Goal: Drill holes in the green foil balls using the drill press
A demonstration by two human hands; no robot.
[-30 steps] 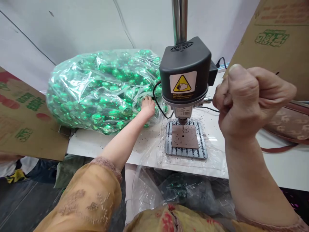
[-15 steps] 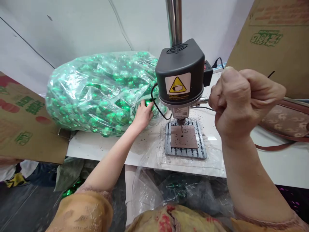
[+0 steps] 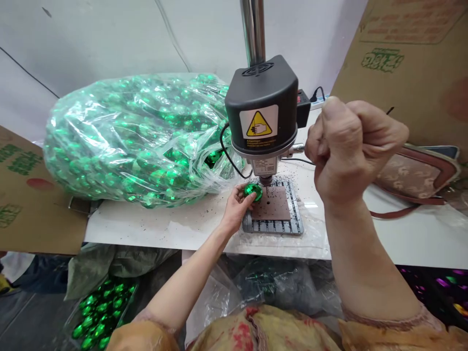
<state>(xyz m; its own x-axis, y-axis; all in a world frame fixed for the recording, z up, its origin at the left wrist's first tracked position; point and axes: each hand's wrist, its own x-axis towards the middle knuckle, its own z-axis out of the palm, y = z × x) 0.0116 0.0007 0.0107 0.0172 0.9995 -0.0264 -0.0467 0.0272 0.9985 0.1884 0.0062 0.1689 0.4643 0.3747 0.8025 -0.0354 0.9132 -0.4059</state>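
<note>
Pinched in my left hand (image 3: 237,205) is a shiny green faceted gem (image 3: 253,192), at the left edge of the brown board (image 3: 274,207) under the drill chuck (image 3: 266,179). A small dark hole marks the board, which lies on the slotted metal base plate (image 3: 297,222) among dark shavings. My right hand (image 3: 353,148) is raised and closed beside the black drill press (image 3: 261,105). A metal feed lever (image 3: 298,147) runs from the press into this fist, which hides the lever's end.
A big clear bag (image 3: 135,141) of green gems lies left of the press, its mouth towards it. Cardboard boxes (image 3: 32,195) flank the table (image 3: 146,222). A patterned bag (image 3: 413,168) with a brown strap sits at the right. Below left stands a container of green gems (image 3: 100,312).
My left hand has come out of the bag's mouth with a green gem and moved right to the board. My right fist stays at the lever. The view has shifted slightly.
</note>
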